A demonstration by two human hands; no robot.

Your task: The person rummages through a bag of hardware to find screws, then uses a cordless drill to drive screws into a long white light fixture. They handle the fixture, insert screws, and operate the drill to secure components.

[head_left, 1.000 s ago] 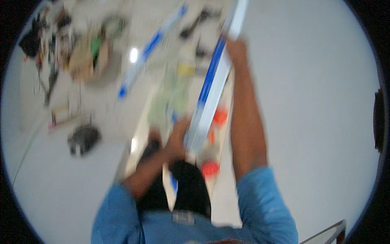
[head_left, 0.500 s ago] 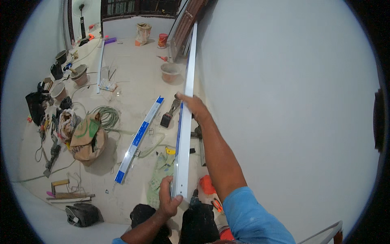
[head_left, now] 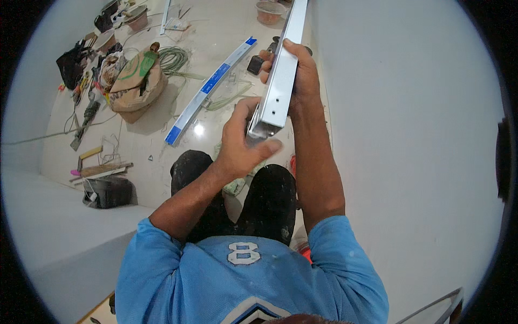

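Note:
A long white metal channel (head_left: pixel 283 81) slants up and away in front of me, its near end lifted above my knees and tilted so that the end opening and two small holes show. My right hand (head_left: pixel 305 73) is closed around it a little way up, thumb on top and fingertips showing past its left side. At the near end my left hand (head_left: pixel 234 143) curls its fingers against the left side. Its thumb is slightly blurred, below the end. On the floor to the left lies another channel (head_left: pixel 189 110) with blue film on parts of it.
Left on the floor are a brown sack (head_left: pixel 137 89), a coiled hose (head_left: pixel 174 58), a black bag (head_left: pixel 108 191) and several tools. A bucket (head_left: pixel 270 12) stands ahead. Beyond the channel a dark power tool (head_left: pixel 256 65) shows in part. A white wall (head_left: pixel 410 135) rises close on my right.
My view has tipped down toward my body. The channel's near end has come up and closer. My right hand now grips nearer that end, and my left hand has shifted around the end.

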